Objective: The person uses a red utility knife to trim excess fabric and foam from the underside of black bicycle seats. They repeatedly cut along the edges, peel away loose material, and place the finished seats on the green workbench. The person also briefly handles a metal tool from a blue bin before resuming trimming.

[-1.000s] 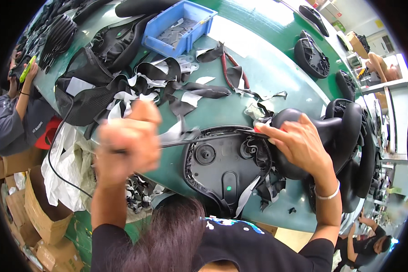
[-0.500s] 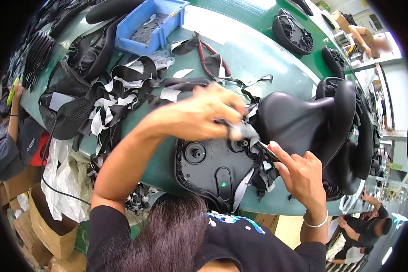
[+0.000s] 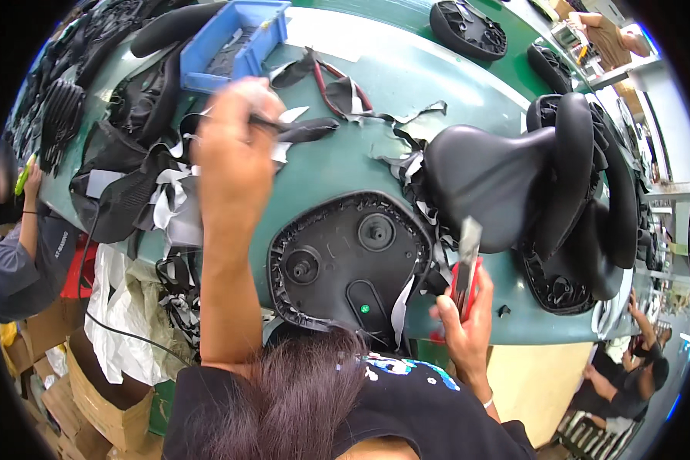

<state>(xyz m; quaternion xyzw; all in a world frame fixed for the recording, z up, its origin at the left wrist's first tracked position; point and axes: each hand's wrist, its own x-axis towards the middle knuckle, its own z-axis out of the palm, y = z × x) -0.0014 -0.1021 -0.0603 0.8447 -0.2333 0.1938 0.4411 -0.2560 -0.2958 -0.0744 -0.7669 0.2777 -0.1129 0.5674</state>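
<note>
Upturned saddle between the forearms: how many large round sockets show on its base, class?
2: left socket and, slightly higher in view, right socket; hair at the bottom may hide more.

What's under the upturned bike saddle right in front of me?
Green tabletop shows around the upturned bike saddle, which covers whatever lies directly beneath; dark hair partly hides the saddle's near end.

Your glossy green tabletop [image 3: 333, 169] carries a black saddle [image 3: 326, 257] lying underside up in front of you, two round mounts showing. Just to your right of it, a smooth black saddle [image 3: 483, 180] lies top up, with more saddles [image 3: 579, 169] bunched beside it. Black and pale scraps [image 3: 165, 201] crowd your left; farther off sit a blue bin [image 3: 267, 47] and a red-handled tool [image 3: 320, 80].
</note>
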